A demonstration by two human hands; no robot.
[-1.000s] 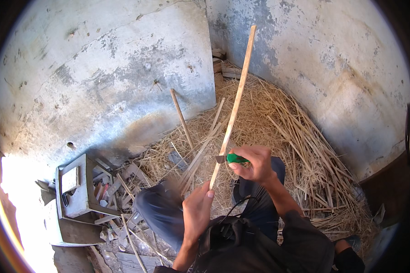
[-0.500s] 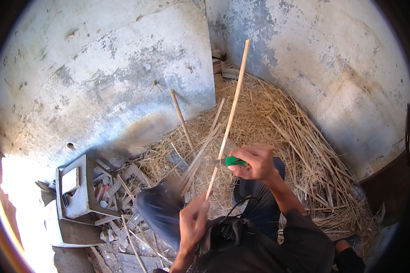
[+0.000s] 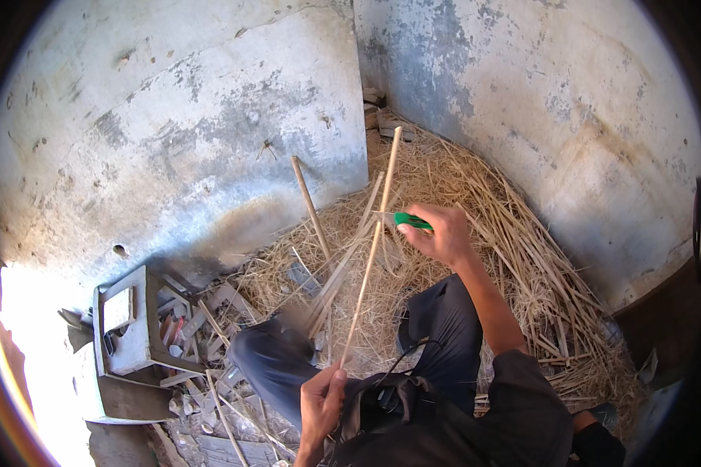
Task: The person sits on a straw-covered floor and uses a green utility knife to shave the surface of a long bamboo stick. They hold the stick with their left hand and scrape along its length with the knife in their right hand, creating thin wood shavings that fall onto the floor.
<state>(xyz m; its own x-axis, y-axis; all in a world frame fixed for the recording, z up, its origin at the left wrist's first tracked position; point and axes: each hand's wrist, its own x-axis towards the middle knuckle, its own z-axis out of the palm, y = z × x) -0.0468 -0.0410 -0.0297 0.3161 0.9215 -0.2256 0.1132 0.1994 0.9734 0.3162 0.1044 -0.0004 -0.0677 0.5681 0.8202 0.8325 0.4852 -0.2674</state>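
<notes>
Peeling, pale walls (image 3: 202, 109) meet in a corner beyond the fingers of both hands, and loose straw (image 3: 436, 173) spreads over the floor below them. The left hand (image 3: 322, 403) has its thumb and fingers pinched on the near end of a slender wooden strip (image 3: 365, 280). From that pinch the strip runs forward, leaning slightly right, its far end beyond the fingers of the right hand (image 3: 442, 235). Those right fingers are curled around the green handle of a knife (image 3: 411, 222); its blade points left from them and lies across the strip. Ahead and left of the right fingers, a brown stick (image 3: 310, 204) stands tilted near the wall. Well to the left of the left fingers sits a battered box-like cabinet (image 3: 135, 342).
</notes>
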